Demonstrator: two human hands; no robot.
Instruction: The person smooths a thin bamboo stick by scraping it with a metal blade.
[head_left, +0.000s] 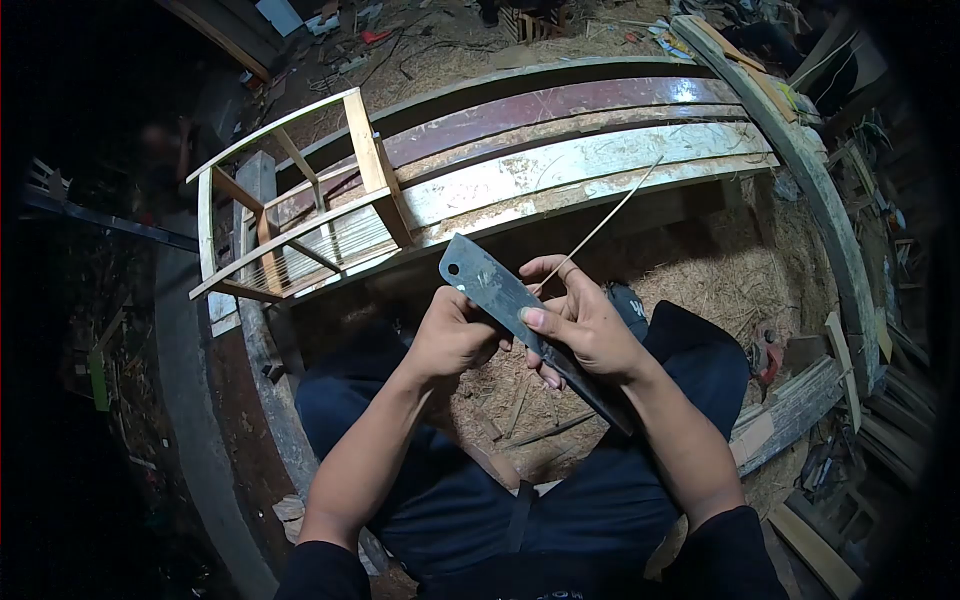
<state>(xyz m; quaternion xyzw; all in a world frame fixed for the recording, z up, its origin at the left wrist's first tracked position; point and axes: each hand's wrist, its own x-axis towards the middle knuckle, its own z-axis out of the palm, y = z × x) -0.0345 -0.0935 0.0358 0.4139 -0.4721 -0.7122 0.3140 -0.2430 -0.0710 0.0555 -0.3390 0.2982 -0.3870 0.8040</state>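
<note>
A broad, dark metal cleaver-like blade with a hole near its upper-left end lies diagonally between my hands. My right hand is closed on it, thumb on the flat face. A thin pale stick rises from behind the right hand's fingers toward the upper right. My left hand is closed next to the blade's left edge, its fingertips partly hidden, and what it holds cannot be made out. Beyond the hands, a small wooden frame with thin strips in its lower part stands on the bench's left end.
A long plank bench with shavings on it runs across in front. A thick beam curves down the right side. Wood shavings cover the ground. Long wood pieces lie at the lower right, and a red-handled tool is at the right.
</note>
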